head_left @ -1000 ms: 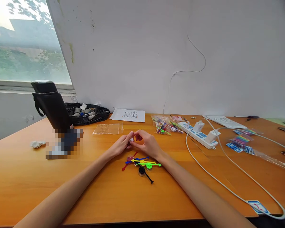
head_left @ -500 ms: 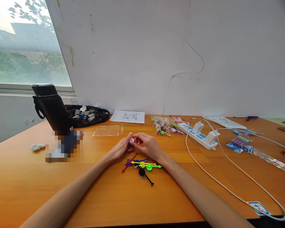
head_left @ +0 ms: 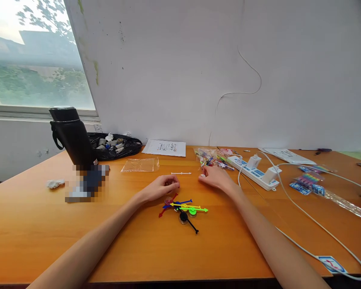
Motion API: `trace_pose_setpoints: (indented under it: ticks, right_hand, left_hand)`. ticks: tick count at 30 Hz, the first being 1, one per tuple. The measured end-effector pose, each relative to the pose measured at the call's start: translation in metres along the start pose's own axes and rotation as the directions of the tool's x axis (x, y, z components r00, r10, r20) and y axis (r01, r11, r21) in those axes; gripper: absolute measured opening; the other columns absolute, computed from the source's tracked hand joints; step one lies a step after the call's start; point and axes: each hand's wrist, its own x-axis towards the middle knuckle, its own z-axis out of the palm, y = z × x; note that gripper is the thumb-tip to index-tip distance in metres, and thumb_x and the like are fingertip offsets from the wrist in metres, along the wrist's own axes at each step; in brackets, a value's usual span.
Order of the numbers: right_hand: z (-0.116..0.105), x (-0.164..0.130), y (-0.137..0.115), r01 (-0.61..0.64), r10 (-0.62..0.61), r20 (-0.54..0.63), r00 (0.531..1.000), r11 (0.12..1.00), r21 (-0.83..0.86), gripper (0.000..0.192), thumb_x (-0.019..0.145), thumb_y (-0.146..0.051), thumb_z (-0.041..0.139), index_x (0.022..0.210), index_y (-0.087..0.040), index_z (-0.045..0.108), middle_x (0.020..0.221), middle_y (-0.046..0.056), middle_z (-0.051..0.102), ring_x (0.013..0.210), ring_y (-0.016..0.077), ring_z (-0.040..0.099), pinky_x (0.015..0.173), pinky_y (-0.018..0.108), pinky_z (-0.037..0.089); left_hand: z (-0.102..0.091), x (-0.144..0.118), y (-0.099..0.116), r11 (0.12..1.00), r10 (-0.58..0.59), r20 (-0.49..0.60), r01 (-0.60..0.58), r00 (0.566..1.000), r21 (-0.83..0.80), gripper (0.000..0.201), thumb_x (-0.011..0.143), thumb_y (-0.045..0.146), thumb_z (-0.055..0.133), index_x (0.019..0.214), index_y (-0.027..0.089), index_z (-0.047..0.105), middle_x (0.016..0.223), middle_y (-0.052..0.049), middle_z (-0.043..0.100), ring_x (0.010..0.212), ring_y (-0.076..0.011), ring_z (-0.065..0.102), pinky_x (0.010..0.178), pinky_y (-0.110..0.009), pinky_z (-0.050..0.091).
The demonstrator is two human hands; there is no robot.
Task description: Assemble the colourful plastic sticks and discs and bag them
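My left hand (head_left: 161,187) rests on the orange table (head_left: 78,224) with its fingers curled in; whatever is inside is hidden. Just in front of it lies a pile of coloured plastic arrows (head_left: 183,207), red, blue, yellow, green and black, some with round discs. My right hand (head_left: 215,177) is stretched out to the right, fingers apart, its tips close to a clear bag of coloured sticks (head_left: 209,157). A thin white stick (head_left: 181,173) lies alone on the table between and beyond the two hands.
A black flask (head_left: 72,134) and a black bag of small parts (head_left: 116,145) stand at the back left. An empty clear bag (head_left: 140,164) and a printed sheet (head_left: 165,147) lie behind. A white power strip (head_left: 254,171) with cables and packets (head_left: 305,182) fills the right.
The hands were together holding a small white piece. They have parted: the right hand moved right toward the bag of sticks, and a white stick now lies on the table.
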Motion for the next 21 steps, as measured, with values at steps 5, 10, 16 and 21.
trace_pose_setpoints:
  ticks: [5, 10, 16, 21]
  right_hand:
    - [0.005, -0.001, -0.010, -0.092, 0.104, 0.116, 0.988, 0.991, -0.101, 0.044, 0.087, -0.045, 0.052, 0.109, -0.012, 0.070, 0.114, 0.023, 0.072, 0.105, 0.0383, 0.068, 0.081, 0.043, 0.051]
    - [0.001, -0.007, -0.011, -0.124, 0.129, 0.098, 0.987, 0.990, -0.062, 0.052, 0.087, -0.045, 0.055, 0.122, -0.008, 0.063, 0.118, 0.026, 0.070, 0.111, 0.0401, 0.067, 0.086, 0.047, 0.050]
    - [0.004, -0.010, -0.025, -0.036, 0.050, -0.189, 0.981, 0.997, 0.075, 0.039, 0.097, -0.044, 0.049, 0.120, -0.014, 0.058, 0.096, 0.019, 0.072, 0.092, 0.0319, 0.069, 0.080, 0.039, 0.047]
    - [0.014, -0.014, -0.043, 0.289, -0.437, 0.132, 0.890, 0.763, 0.578, 0.027, 0.097, -0.043, 0.050, 0.084, -0.020, 0.056, 0.071, 0.002, 0.064, 0.061, 0.0150, 0.055, 0.058, 0.026, 0.038]
  left_hand:
    - [0.000, 0.001, -0.004, 0.998, -0.029, 0.113, 0.035, 0.993, -0.045, 0.032, 0.089, 0.049, 0.063, 0.090, 0.017, 0.058, 0.072, 0.001, 0.059, 0.059, -0.0128, 0.056, 0.058, -0.025, 0.046]
    - [-0.002, -0.001, -0.001, 1.000, -0.023, 0.155, 0.025, 0.988, -0.008, 0.031, 0.089, 0.048, 0.063, 0.089, 0.017, 0.062, 0.073, 0.000, 0.059, 0.063, -0.0134, 0.055, 0.060, -0.025, 0.046]
    - [-0.003, 0.000, -0.001, 0.990, 0.030, 0.180, -0.054, 0.983, 0.130, 0.026, 0.086, 0.041, 0.067, 0.079, 0.016, 0.064, 0.072, -0.001, 0.058, 0.064, -0.0130, 0.052, 0.058, -0.024, 0.041]
    - [0.002, 0.002, -0.007, 1.000, -0.020, 0.101, 0.023, 0.995, -0.021, 0.031, 0.092, 0.047, 0.056, 0.082, 0.019, 0.054, 0.060, 0.003, 0.054, 0.052, -0.0126, 0.051, 0.053, -0.025, 0.042]
